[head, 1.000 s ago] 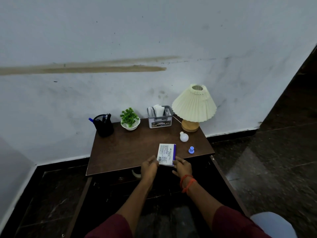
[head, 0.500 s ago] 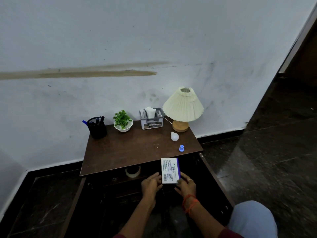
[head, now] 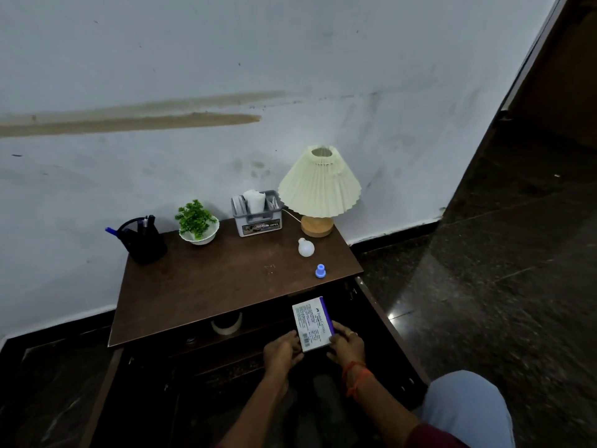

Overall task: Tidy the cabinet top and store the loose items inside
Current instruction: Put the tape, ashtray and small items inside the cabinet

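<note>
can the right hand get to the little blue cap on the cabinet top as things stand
Probably not at once: the right hand is holding the white box together with the left hand. The blue cap itself stands uncovered near the top's front right corner.

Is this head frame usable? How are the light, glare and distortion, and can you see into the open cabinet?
Head view: dim, even light; the cabinet top reads clearly, the interior below it is nearly black, only a tape roll shows. One glare spot on the floor. Wide-angle bending tilts the wall edge at right. The box in both hands, left and right, is sharp, its print legible.
</note>
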Tool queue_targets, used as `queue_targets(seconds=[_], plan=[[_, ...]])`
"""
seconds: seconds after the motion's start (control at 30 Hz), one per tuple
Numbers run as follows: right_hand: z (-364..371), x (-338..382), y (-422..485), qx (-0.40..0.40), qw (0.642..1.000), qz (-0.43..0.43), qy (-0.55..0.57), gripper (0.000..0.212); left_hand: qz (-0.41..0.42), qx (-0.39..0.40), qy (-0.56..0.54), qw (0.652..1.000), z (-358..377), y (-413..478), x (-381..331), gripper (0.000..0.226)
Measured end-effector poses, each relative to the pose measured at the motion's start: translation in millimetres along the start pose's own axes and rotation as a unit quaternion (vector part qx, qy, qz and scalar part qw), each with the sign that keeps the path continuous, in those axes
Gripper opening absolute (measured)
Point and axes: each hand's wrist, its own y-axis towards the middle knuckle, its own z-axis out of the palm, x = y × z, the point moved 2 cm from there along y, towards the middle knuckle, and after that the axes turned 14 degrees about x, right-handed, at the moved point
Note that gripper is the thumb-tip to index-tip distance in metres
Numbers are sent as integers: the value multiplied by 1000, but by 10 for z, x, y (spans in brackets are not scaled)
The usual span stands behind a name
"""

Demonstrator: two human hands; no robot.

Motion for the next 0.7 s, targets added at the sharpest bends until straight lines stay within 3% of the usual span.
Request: queue_targets(seconds=[0.37,0.7], plan=[[18,115,924,-13,999,21,-48,39,-29,4,44,999,30,838,-209,34],[121,152,1552,-24,994,27,-101,37,-64,8,52,997,18,1513,-266,19]])
